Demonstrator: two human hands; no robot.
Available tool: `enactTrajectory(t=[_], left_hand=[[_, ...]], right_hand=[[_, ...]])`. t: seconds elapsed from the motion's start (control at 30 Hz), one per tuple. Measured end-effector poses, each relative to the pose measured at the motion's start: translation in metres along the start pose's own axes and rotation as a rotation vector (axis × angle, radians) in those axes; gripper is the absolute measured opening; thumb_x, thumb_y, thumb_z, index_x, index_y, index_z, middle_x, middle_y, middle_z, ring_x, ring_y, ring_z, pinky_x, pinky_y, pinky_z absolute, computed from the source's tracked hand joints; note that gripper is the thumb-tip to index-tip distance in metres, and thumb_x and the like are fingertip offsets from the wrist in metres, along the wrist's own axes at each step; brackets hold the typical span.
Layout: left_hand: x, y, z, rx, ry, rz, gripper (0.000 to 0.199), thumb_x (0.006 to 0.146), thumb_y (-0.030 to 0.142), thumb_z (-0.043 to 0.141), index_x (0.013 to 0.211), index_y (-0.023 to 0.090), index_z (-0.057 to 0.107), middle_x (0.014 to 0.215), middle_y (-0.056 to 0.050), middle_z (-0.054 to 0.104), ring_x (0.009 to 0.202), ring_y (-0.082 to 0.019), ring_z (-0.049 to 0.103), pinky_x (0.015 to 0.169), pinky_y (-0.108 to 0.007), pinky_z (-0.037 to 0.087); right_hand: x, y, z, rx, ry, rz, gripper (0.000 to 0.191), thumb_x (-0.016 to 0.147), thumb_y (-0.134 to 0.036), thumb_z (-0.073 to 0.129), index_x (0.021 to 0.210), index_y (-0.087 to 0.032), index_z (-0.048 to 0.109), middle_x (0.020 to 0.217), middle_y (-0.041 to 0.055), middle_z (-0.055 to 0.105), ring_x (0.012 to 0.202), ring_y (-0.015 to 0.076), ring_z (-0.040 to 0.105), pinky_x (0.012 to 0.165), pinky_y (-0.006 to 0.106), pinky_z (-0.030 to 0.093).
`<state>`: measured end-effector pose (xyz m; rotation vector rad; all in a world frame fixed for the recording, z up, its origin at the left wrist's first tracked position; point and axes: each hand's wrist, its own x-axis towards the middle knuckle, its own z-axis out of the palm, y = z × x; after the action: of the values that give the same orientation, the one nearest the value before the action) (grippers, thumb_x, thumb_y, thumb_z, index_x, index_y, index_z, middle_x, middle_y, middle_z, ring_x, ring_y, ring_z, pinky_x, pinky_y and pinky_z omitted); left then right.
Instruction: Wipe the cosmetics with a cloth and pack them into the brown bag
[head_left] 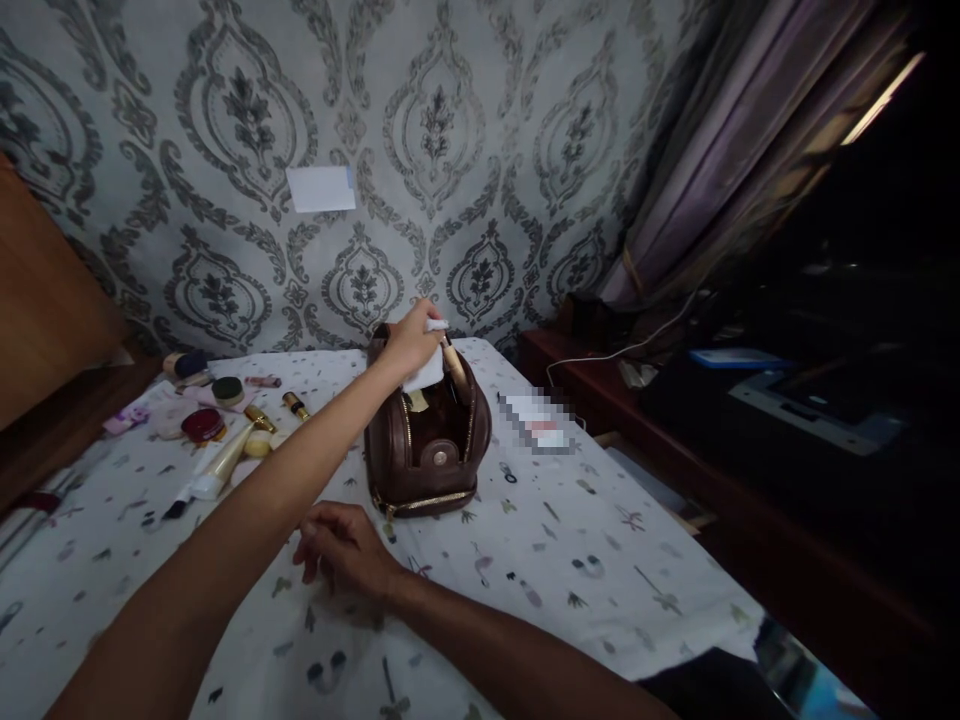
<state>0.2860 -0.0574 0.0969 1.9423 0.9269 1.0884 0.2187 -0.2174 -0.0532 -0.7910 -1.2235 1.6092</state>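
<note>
An unzipped dark brown bag [422, 490] stands on the patterned white cloth. Over its back opening, my left hand [412, 340] is closed on a white item [426, 374], which looks like a tissue or a wipe. A beige-and-dark tube [453, 362] leans inside the bag near the right edge of the opening, and a small yellowish piece [417, 401] shows at the left. My right hand [346, 548] rests over the cloth in front of the bag, to the left, with its fingers loosely curled and apart and nothing visible in them.
Cosmetics lie at the left, among them a dark red jar [202, 426], a green-lidded jar [227, 390] and a cream tube [223, 462]. A blurred-out flat item [538, 420] lies right of the bag. Dark furniture [675, 480] borders the right side.
</note>
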Motion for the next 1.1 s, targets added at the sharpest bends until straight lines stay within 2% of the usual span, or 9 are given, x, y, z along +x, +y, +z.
enactTrajectory(t=[0.23,0.37,0.47,0.53,0.77,0.87,0.93,1.0,1.1], left_hand=[[-0.004,-0.01,0.014,0.138,-0.138,-0.041,0.018,0.074,0.005,0.059,0.083,0.021,0.059,0.062,0.004,0.052,0.067,-0.018,0.057,0.063,-0.026,0.043],[-0.006,-0.015,0.018,0.216,-0.189,-0.015,0.023,0.071,0.0,0.057,0.084,0.018,0.064,0.071,0.0,0.063,0.081,-0.021,0.064,0.074,-0.028,0.047],[-0.005,-0.014,0.017,0.25,-0.201,0.028,0.023,0.071,0.0,0.059,0.084,0.017,0.067,0.085,-0.006,0.071,0.096,-0.024,0.066,0.085,-0.03,0.047],[-0.003,-0.013,0.017,0.257,-0.205,0.042,0.02,0.07,0.003,0.063,0.082,0.018,0.069,0.09,-0.008,0.073,0.1,-0.027,0.066,0.088,-0.031,0.048],[-0.002,-0.01,0.015,0.277,-0.183,0.025,0.018,0.067,0.003,0.068,0.077,0.018,0.07,0.088,-0.01,0.074,0.102,-0.032,0.067,0.091,-0.036,0.048],[0.0,-0.001,0.007,0.28,-0.142,0.037,0.022,0.068,-0.001,0.063,0.08,0.016,0.069,0.089,-0.01,0.073,0.103,-0.03,0.066,0.093,-0.038,0.047],[0.0,0.007,-0.004,0.268,-0.108,0.051,0.025,0.074,0.0,0.058,0.089,0.016,0.069,0.089,-0.009,0.072,0.096,-0.027,0.067,0.091,-0.037,0.048],[-0.003,0.017,-0.02,0.16,-0.06,0.054,0.027,0.08,0.003,0.054,0.098,0.017,0.067,0.086,-0.006,0.07,0.081,-0.022,0.068,0.081,-0.034,0.051],[-0.021,0.025,-0.051,-0.154,0.029,0.048,0.024,0.082,0.007,0.052,0.099,0.019,0.064,0.079,-0.002,0.065,0.058,-0.015,0.062,0.061,-0.027,0.05]], right_hand=[[0.0,-0.002,0.001,-0.032,-0.014,0.005,0.067,0.069,-0.084,0.058,0.074,-0.018,0.054,0.066,-0.0018,0.058,0.048,0.0068,0.051,0.047,0.02,0.038],[0.0,-0.002,0.0,-0.021,-0.011,0.027,0.069,0.067,-0.086,0.059,0.079,-0.017,0.055,0.067,-0.0012,0.058,0.048,0.0074,0.052,0.046,0.02,0.038],[0.0,0.0,0.0,-0.019,-0.01,0.039,0.071,0.065,-0.087,0.059,0.081,-0.018,0.054,0.07,-0.0004,0.059,0.05,0.008,0.054,0.044,0.019,0.036],[0.0,0.001,0.0,-0.028,-0.012,0.043,0.071,0.066,-0.086,0.059,0.081,-0.018,0.054,0.07,-0.0007,0.059,0.05,0.0078,0.054,0.043,0.018,0.035],[0.001,0.002,0.0,-0.033,-0.009,0.043,0.07,0.065,-0.087,0.058,0.074,-0.018,0.054,0.066,-0.0017,0.057,0.047,0.0071,0.051,0.041,0.017,0.034],[0.001,0.004,-0.001,-0.04,-0.011,0.033,0.07,0.066,-0.086,0.059,0.076,-0.017,0.056,0.067,-0.0013,0.059,0.047,0.0069,0.051,0.043,0.018,0.035],[0.001,0.005,-0.002,-0.04,-0.012,0.015,0.069,0.069,-0.085,0.058,0.081,-0.016,0.058,0.068,-0.0013,0.059,0.048,0.0068,0.052,0.045,0.018,0.036],[0.001,0.006,-0.002,-0.043,-0.011,0.003,0.069,0.072,-0.083,0.058,0.087,-0.016,0.061,0.069,-0.0013,0.06,0.049,0.0072,0.053,0.046,0.018,0.036],[0.0,0.005,-0.001,-0.048,0.0,-0.007,0.068,0.073,-0.081,0.059,0.091,-0.015,0.062,0.07,-0.0007,0.061,0.052,0.0084,0.054,0.047,0.019,0.037]])
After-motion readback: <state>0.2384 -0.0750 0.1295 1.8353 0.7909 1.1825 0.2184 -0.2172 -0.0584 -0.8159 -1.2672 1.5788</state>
